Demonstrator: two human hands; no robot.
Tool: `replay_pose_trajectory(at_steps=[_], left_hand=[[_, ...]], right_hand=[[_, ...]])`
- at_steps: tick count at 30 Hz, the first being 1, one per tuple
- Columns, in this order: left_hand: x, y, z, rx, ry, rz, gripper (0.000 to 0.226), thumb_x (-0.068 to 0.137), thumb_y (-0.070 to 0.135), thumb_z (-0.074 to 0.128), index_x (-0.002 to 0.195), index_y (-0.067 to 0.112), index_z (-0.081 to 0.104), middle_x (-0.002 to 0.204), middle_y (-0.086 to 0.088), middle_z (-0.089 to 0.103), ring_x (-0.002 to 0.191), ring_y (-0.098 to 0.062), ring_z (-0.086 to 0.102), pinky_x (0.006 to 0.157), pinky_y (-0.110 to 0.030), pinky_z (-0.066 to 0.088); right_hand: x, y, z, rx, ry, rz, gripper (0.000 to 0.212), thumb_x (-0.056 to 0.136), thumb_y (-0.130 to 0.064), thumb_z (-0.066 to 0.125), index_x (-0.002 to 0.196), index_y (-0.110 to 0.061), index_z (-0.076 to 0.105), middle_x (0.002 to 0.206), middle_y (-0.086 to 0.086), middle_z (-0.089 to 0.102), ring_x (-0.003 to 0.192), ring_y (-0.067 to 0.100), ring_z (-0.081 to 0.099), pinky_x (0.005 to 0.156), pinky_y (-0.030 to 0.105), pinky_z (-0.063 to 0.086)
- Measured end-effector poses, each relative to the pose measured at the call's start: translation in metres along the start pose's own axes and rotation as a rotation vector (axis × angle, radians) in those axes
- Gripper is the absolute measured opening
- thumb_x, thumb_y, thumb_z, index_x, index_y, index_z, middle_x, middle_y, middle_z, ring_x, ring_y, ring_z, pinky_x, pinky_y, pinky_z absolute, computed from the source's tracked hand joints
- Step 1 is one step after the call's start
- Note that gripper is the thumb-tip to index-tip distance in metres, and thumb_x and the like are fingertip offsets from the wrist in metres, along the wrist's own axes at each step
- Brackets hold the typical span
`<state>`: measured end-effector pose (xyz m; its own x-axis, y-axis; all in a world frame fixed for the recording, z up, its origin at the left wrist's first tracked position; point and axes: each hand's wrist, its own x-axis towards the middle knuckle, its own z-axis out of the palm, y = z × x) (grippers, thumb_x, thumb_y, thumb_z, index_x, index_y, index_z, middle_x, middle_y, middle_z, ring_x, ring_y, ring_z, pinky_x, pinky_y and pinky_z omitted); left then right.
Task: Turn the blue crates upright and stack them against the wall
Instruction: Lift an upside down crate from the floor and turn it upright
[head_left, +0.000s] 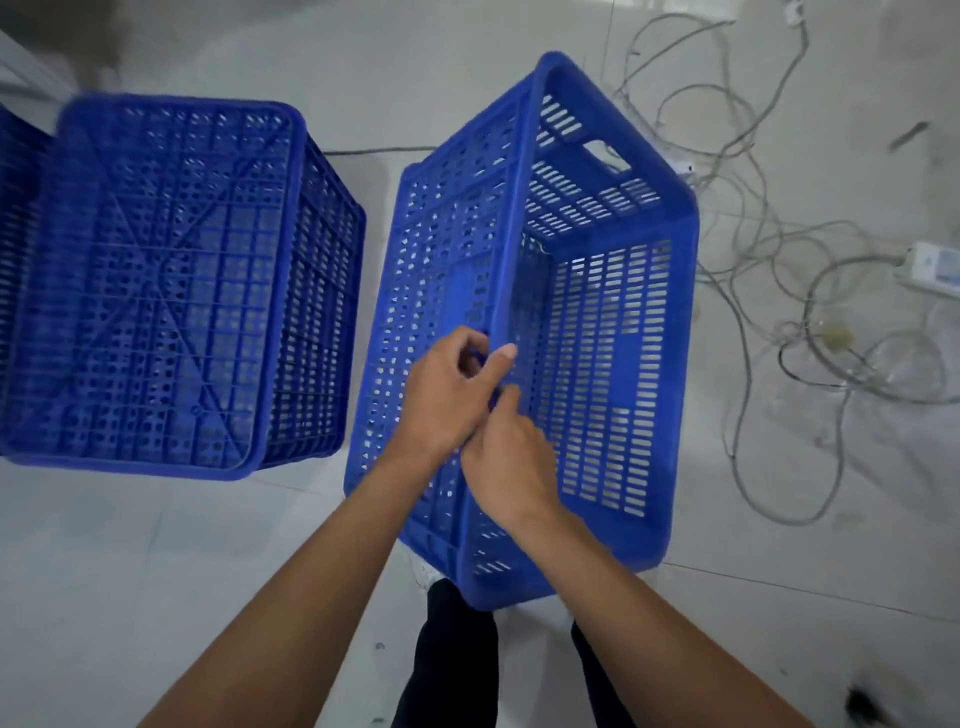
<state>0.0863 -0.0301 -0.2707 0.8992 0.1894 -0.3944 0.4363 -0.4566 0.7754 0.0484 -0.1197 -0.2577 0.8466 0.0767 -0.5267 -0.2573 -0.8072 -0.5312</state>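
A blue slatted crate (602, 322) is tipped on edge in front of me, its open mouth facing right and up. My left hand (449, 395) grips its raised upper rim, thumb over the edge. Just below, my right hand (511, 457) curls its fingers round the same rim. To the left a second blue crate (156, 280) lies upside down on the floor, its ribbed bottom facing up. A sliver of a third blue crate (13, 171) shows at the far left edge.
Pale tiled floor (156, 571) all around. A tangle of grey cables (779, 291) and a white power strip (930, 265) lie to the right. My dark trouser legs (452, 654) stand below the tipped crate. A wall base (21, 73) shows at the upper left.
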Motion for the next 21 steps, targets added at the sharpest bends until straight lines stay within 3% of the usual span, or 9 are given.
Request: replay_pose_trajectory(at_steps=[5, 8, 10, 14, 18, 21], left_hand=[[0.011, -0.031, -0.021, 0.227, 0.145, -0.079, 0.028, 0.084, 0.034, 0.074, 0.089, 0.015, 0.054, 0.083, 0.000, 0.057, 0.075, -0.022, 0.054, 0.070, -0.035, 0.045], [0.018, -0.058, -0.039, 0.298, 0.141, -0.124, 0.023, 0.090, 0.026, 0.069, 0.094, 0.014, 0.050, 0.088, -0.004, 0.054, 0.077, -0.023, 0.053, 0.070, -0.037, 0.044], [0.026, -0.078, -0.052, 0.311, 0.116, -0.196, 0.022, 0.093, 0.025, 0.066, 0.098, 0.011, 0.051, 0.090, -0.008, 0.055, 0.078, -0.026, 0.053, 0.072, -0.041, 0.048], [0.044, -0.111, -0.073, 0.300, 0.075, -0.346, 0.016, 0.096, 0.019, 0.062, 0.093, 0.011, 0.050, 0.082, -0.004, 0.052, 0.074, -0.023, 0.052, 0.069, -0.039, 0.042], [0.057, -0.146, -0.085, 0.153, 0.067, -0.515, 0.033, 0.096, 0.012, 0.060, 0.066, 0.012, 0.046, 0.070, -0.011, 0.056, 0.066, -0.026, 0.055, 0.074, -0.046, 0.057], [0.062, -0.171, -0.084, 0.047, 0.098, -0.618, 0.022, 0.096, 0.010, 0.059, 0.074, 0.007, 0.057, 0.078, -0.014, 0.062, 0.072, -0.027, 0.060, 0.076, -0.051, 0.058]], right_hand=[[0.016, -0.012, 0.020, -0.004, -0.187, -0.085, 0.040, 0.102, -0.028, 0.037, 0.137, -0.008, 0.034, 0.102, 0.017, 0.069, 0.094, 0.039, 0.064, 0.071, 0.041, 0.043], [0.031, 0.013, 0.021, 0.059, -0.180, -0.006, 0.044, 0.103, -0.043, 0.031, 0.138, -0.017, 0.035, 0.083, 0.002, 0.067, 0.074, 0.027, 0.064, 0.064, 0.036, 0.044], [0.043, 0.038, 0.016, 0.047, -0.149, 0.068, 0.044, 0.103, -0.043, 0.034, 0.138, -0.018, 0.036, 0.083, 0.000, 0.065, 0.070, 0.023, 0.063, 0.063, 0.036, 0.046], [0.073, 0.087, -0.002, -0.060, -0.060, 0.159, 0.042, 0.101, -0.034, 0.041, 0.137, -0.011, 0.040, 0.106, 0.010, 0.067, 0.085, 0.029, 0.064, 0.069, 0.036, 0.047], [0.105, 0.123, -0.021, -0.126, 0.020, 0.265, 0.044, 0.098, -0.030, 0.044, 0.136, -0.008, 0.042, 0.116, 0.015, 0.065, 0.098, 0.035, 0.063, 0.078, 0.037, 0.044], [0.125, 0.140, -0.030, -0.157, 0.056, 0.323, 0.043, 0.097, -0.030, 0.047, 0.133, -0.007, 0.043, 0.121, 0.016, 0.063, 0.105, 0.038, 0.061, 0.084, 0.038, 0.043]])
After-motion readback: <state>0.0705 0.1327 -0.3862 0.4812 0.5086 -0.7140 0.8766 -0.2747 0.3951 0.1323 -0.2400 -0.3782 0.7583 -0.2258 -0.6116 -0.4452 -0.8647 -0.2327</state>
